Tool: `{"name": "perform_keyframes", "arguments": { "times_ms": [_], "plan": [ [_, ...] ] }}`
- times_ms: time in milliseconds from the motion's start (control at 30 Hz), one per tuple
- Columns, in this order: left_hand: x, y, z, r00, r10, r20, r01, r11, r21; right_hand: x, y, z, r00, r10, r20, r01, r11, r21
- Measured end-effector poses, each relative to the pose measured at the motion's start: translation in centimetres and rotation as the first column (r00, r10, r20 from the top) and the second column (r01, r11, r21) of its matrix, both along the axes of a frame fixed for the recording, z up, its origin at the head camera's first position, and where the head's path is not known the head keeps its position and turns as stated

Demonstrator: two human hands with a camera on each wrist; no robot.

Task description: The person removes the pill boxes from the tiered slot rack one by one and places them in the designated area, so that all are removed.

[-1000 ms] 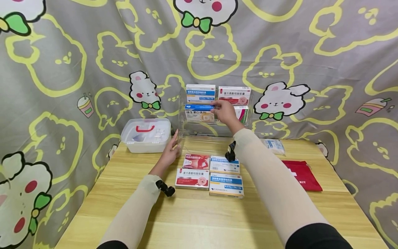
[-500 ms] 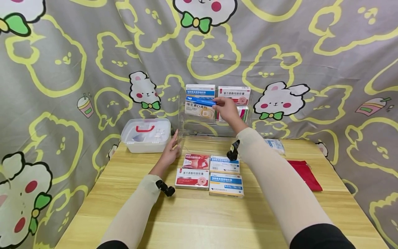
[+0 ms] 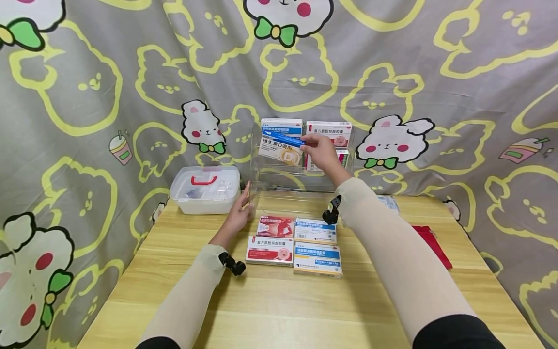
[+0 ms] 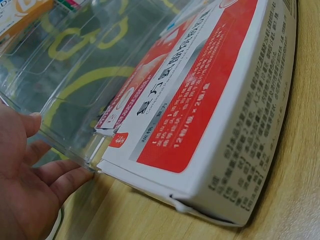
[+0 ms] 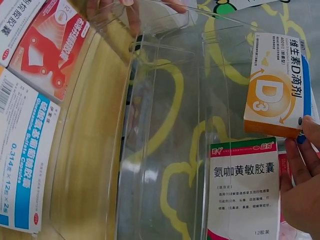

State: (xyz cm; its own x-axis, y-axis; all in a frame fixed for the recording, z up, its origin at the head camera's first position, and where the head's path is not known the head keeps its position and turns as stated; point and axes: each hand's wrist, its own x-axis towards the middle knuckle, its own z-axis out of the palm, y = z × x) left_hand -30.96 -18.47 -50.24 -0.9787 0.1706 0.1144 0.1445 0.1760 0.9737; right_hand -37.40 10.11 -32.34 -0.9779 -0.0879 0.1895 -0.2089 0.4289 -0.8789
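Observation:
My right hand (image 3: 321,152) pinches the right end of a blue, white and orange vitamin D drops box (image 3: 281,147), which tilts down to the right at the clear rack's middle tier. In the right wrist view the box (image 5: 278,85) shows its D3 front, with fingertips at its lower corner. Beside it on that tier stands a white, green and pink capsule box (image 5: 243,190). My left hand (image 3: 239,213) rests against the left side of the clear rack (image 3: 301,195), its fingers fairly straight. The left wrist view shows those fingers (image 4: 70,182) touching the rack's edge.
Blue-white (image 3: 281,127) and red-white (image 3: 329,132) medicine boxes fill the top tier. Several boxes lie before the rack, including a red-white one (image 3: 269,250). A lidded plastic case (image 3: 205,194) stands left; a red pouch (image 3: 436,247) lies right, partly behind my sleeve.
My right hand has lifted the vitamin D box slightly from its slot, and the box has tilted, its left end higher. The right forearm has shifted rightward; the left hand stays put.

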Motion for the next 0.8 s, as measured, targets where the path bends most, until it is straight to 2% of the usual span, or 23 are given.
{"name": "perform_keyframes", "arguments": {
  "times_ms": [267,567,800],
  "plan": [
    [0.1,0.0,0.1,1.000,0.003,0.008,-0.003,1.000,-0.003,0.4,0.5,0.5,0.999,0.004,-0.044,-0.003,1.000,0.020],
    [0.1,0.0,0.0,1.000,-0.005,0.007,0.005,1.000,-0.001,1.2,0.9,0.9,0.998,0.040,-0.049,-0.039,0.999,0.024],
    [0.1,0.0,0.1,0.999,0.021,0.030,-0.021,1.000,0.002,2.0,1.4,0.7,0.996,0.062,-0.067,-0.058,0.997,0.054]
  ]
}}
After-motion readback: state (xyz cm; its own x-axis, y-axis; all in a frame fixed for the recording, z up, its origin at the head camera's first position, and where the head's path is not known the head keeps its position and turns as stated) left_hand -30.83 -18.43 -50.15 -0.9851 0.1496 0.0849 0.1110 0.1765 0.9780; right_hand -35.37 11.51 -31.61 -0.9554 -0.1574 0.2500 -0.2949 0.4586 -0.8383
